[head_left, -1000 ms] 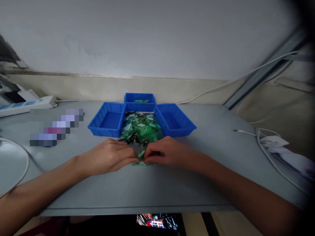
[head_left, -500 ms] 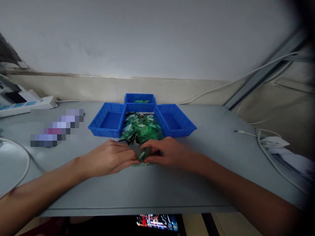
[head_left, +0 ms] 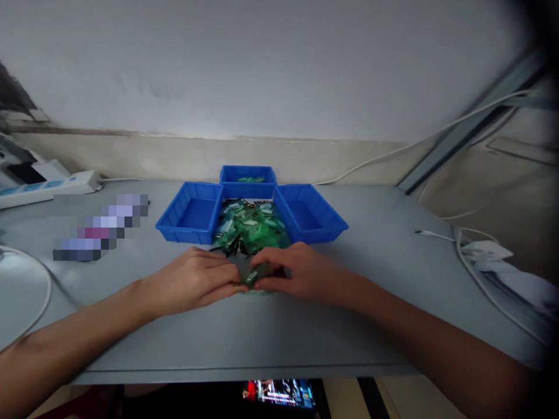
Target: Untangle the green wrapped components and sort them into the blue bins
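Note:
Near the front middle of the table, my left hand [head_left: 201, 280] and my right hand [head_left: 297, 270] face each other over a small greenish clear packet [head_left: 252, 276]. The right thumb and fingers pinch the packet from the right. On its left edge, the left fingertips are closed together. Part of the packet is hidden under the fingers, and some green film shows below it on the table. Just beyond my hands lies a pile of green clear packets [head_left: 257, 228] with white labels and dark parts.
Blue bins stand left [head_left: 188, 235], right [head_left: 321, 234] and behind [head_left: 248, 190] the pile; the back one holds some green packets. On the grey table [head_left: 271, 343] are a power strip [head_left: 74, 185], a blurred-out object [head_left: 102, 228] and white cables [head_left: 474, 276]. A lit screen [head_left: 283, 393] shows below the edge.
Almost nothing differs. Both hands stay on the packet, with only a slight shift of the fingers, and the picture on the lit screen has changed.

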`<state>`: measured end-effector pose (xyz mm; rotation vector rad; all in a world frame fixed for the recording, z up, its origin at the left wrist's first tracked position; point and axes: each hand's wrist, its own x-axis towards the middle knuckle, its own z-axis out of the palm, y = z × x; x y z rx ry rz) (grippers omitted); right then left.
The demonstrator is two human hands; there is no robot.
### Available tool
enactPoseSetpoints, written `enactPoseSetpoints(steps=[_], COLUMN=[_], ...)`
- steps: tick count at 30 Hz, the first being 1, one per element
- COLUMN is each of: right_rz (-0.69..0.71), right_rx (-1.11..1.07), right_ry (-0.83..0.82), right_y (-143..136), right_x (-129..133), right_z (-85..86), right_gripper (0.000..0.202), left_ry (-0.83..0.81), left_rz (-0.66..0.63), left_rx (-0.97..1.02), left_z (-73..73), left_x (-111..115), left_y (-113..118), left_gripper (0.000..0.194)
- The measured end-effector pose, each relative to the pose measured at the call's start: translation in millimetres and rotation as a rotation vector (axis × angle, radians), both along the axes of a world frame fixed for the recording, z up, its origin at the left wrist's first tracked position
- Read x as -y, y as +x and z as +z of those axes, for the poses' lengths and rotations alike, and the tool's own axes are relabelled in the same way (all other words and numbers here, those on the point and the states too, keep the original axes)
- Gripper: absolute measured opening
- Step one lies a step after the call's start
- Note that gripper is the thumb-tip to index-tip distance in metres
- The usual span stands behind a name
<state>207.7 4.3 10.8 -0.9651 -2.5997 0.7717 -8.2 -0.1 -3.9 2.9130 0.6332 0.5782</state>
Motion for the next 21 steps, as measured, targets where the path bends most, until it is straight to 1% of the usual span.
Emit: enactPoseSetpoints(steps=[5,9,16,21], right_rz=[-0.007,-0.002,0.018,0.009], right_rx=[0.009,0.017,0.018,0.018], right_ry=[-0.015,0.005,0.021,0.015], right_y=[-0.6,-0.9,-0.7,-1.0], right_x=[-0.3,0.3,0.9,1.2], right_z=[-0.7,-0.9,-3.0,-1.0], right_gripper=[0.026,0.027,0.027,0.027], left_ry=[-0.017,-0.018,-0.012,-0.030], left_rz=[0.023,0.043,0.050,0.044], left_rx=[0.000,0.003,0.007,0.011], left_z=[-1.4,-1.6,-1.7,-0.9], left_x=[-0.7,-0.4,0.7,-0.3], left_y=[-0.9,0.1,1.3,2.1], left_gripper=[0.020,0.021,0.022,0.021])
